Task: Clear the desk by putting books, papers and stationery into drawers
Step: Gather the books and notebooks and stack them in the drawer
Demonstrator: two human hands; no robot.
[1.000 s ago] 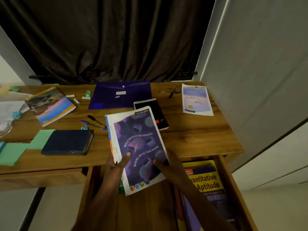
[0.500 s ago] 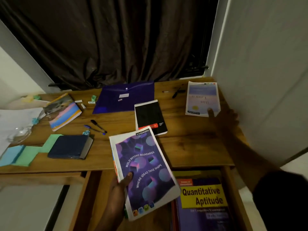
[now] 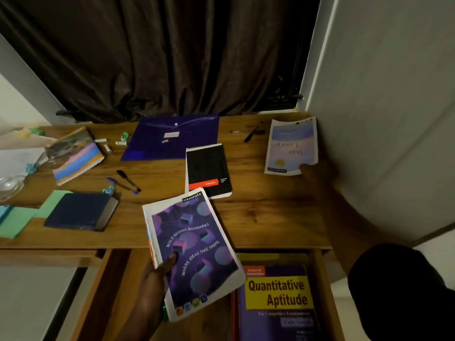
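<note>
Left hand low and close to the body, thumb pressed flat on the glossy purple cover of a soft classmate notebook, fingers curled underneath, so it is clamped on that book, with more thin books stacked below it showing orange and white edges. The notebook is tilted, hanging half over the desk's front edge and half above the open wooden drawer. In the drawer, just right of that hand, lies a thick Quantitative Aptitude book, yellow title block on purple. Right hand stretched far out, arm nearly straight, dark sleeve near the lens; fingers pinch the near corner of a pale blue notebook, whose thin cover curls and lifts at that corner. Between the two hands, a black spiral pad with a red band lies flat. Beyond it, a shiny purple plastic folder. Just left of the right hand's notebook, two dark pens crossed. Out past the left hand: two more pens, a thick navy book on green paper sheets, a landscape-cover book. The desk is warm wood grain, dimly lit. Heavy brown curtain in folds behind, pale wall hard against the right hand.
</note>
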